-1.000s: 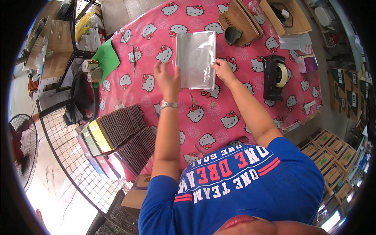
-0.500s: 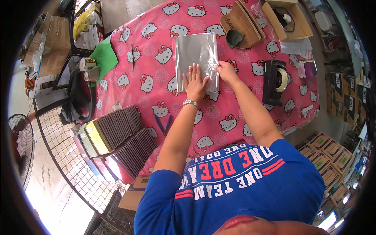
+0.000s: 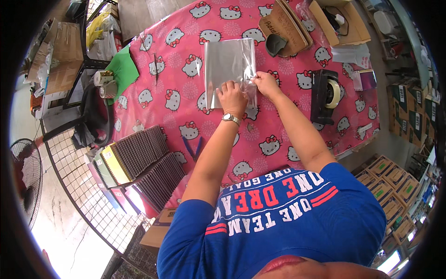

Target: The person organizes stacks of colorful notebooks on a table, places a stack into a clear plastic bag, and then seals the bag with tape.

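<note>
A flat stack of clear, shiny plastic sheets (image 3: 227, 60) lies on the table in front of me. My left hand (image 3: 232, 98), with a metal watch on its wrist, rests on the near part of the stack. Its fingers are curled in, and the tips press against the plastic. At the right edge of the sheets, my right hand (image 3: 266, 85) pinches a crumpled bit of the plastic between thumb and fingers. Whether that pinch takes in one layer or more cannot be made out.
A pink patterned cloth (image 3: 193, 88) covers the table. To the right stands a black tape dispenser (image 3: 320, 97). Cardboard pieces (image 3: 290, 30) and an open box (image 3: 344, 39) lie at the far right. Blue-handled pliers (image 3: 191, 148) and stacked spiral notebooks (image 3: 139, 153) sit near left.
My left hand has gone from flat with fingers spread to curled on the plastic, moving slightly right and nearer to me. My right hand keeps its pinch at the edge.
</note>
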The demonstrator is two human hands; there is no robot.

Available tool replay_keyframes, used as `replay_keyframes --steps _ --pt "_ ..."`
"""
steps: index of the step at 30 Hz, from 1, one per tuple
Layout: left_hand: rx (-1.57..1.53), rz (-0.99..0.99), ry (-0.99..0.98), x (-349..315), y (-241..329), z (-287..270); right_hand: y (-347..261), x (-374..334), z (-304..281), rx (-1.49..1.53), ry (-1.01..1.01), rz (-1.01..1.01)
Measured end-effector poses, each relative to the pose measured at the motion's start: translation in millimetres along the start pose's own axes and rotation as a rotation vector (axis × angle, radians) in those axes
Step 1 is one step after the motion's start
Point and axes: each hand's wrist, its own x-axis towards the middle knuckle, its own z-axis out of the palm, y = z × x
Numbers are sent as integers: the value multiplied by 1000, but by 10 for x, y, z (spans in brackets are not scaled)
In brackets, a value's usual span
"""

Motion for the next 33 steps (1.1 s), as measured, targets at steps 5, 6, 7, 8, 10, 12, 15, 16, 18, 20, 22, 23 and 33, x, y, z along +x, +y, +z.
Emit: replay_keyframes --steps 5,6,7,8,10,12,15,16,18,20,22,23,33 --pt "-621 -297 250 89 -555 -338 101 -11 -36 85 23 38" --pt "-657 -245 419 136 -1090 -273 48 28 21 154 -3 3" --pt "-742 -393 405 153 -1348 -349 102 46 -20 153 1 13" --pt "-821 -544 392 153 -1530 -426 115 55 -77 162 13 19" --pt "-724 -683 361 -9 -1998 -366 -108 20 -73 187 -19 32" --pt "-564 -744 320 -59 -2008 -322 -147 28 -176 246 -88 113" --pt "-499 -364 712 -99 -1581 -80 -150 60 -229 220 -130 176" --pt "-286 -136 616 -86 -1247 -95 -99 71 -264 216 -153 239" --pt "-141 122 252 -185 -844 -11 -122 30 -254 199 -167 204" --pt "-50 90 205 -297 -698 -8 -82 13 -268 98 -120 137" --pt "40 64 157 -312 -647 40 -31 92 -346 108 -177 153" --pt "-26 106 111 -316 -700 142 -102 119 -334 120 -249 160" --pt "-13 7 -34 -418 -833 280 -98 84 -214 -338 -23 -4"
